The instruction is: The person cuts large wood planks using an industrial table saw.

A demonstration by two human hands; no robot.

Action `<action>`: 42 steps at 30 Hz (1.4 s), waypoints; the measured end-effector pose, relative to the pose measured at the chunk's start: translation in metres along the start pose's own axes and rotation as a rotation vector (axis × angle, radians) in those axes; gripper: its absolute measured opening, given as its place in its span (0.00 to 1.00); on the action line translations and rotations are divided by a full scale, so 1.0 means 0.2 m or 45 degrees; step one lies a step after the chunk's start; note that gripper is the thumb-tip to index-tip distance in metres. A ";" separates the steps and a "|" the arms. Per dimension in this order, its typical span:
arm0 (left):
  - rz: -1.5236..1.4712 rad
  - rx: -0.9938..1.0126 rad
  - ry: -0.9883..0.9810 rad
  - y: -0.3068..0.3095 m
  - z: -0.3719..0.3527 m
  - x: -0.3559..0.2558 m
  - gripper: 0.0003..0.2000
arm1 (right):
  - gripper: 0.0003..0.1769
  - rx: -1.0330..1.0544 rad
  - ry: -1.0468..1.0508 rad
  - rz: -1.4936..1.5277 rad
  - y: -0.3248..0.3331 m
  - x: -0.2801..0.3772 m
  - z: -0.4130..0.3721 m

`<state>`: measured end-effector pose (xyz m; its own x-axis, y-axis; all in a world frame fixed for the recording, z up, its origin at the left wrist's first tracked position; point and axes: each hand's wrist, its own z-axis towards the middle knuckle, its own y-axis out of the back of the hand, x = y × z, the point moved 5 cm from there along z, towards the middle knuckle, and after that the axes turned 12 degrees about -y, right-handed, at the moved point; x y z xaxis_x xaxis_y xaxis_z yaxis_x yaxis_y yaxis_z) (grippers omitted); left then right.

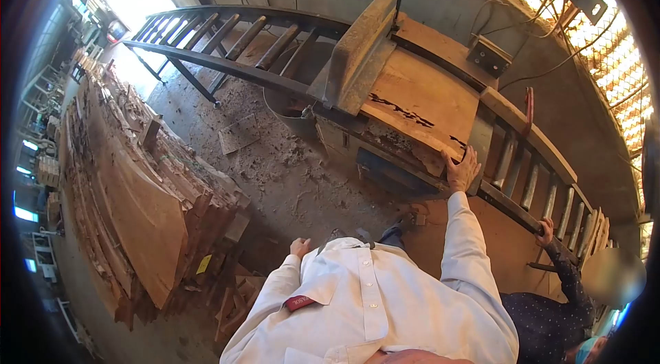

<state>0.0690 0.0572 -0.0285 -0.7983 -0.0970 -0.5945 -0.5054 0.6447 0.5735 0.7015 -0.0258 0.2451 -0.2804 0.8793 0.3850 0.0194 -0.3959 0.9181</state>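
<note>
Pressing one broad, flat, tan wooden slab at its cracked near edge: one right hand, fingers spread, gripping nothing. One left hand hung loosely curled, empty. One co-worker's hand clasped the dark metal roller rail.

Had a wide stretch of sawdusty floor free in the middle, right beside the hanging left hand. Got hemmed in on the left by the leaning plank stack. Ran straight into the saw worktop ahead, topped by a big slab, right hand spread flat on its near edge. Couldn't slip past the upright guard behind. Met a co-worker's hand gripping the roller rail on the right. Found only narrow gaps between the rollers there, plus some room under the far roller track.
</note>
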 end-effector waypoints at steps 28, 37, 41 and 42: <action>0.011 -0.004 0.168 0.19 -0.26 0.21 0.25 | 0.60 -0.129 0.096 -0.069 -0.05 -0.03 -0.01; -0.092 -0.042 0.178 0.17 -0.24 0.25 0.24 | 0.63 -0.105 0.068 -0.079 -0.10 -0.05 0.03; -0.065 -0.040 0.178 0.19 -0.24 0.22 0.23 | 0.61 -0.094 0.051 -0.129 -0.13 -0.08 0.05; -0.060 -0.034 0.183 0.19 -0.23 0.23 0.24 | 0.60 -0.094 0.045 -0.142 -0.12 -0.08 0.04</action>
<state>-0.0020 0.0423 -0.0066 -0.8113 -0.2351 -0.5353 -0.5502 0.6167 0.5630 0.7137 -0.0273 0.2179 -0.3103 0.9097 0.2759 -0.0844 -0.3155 0.9452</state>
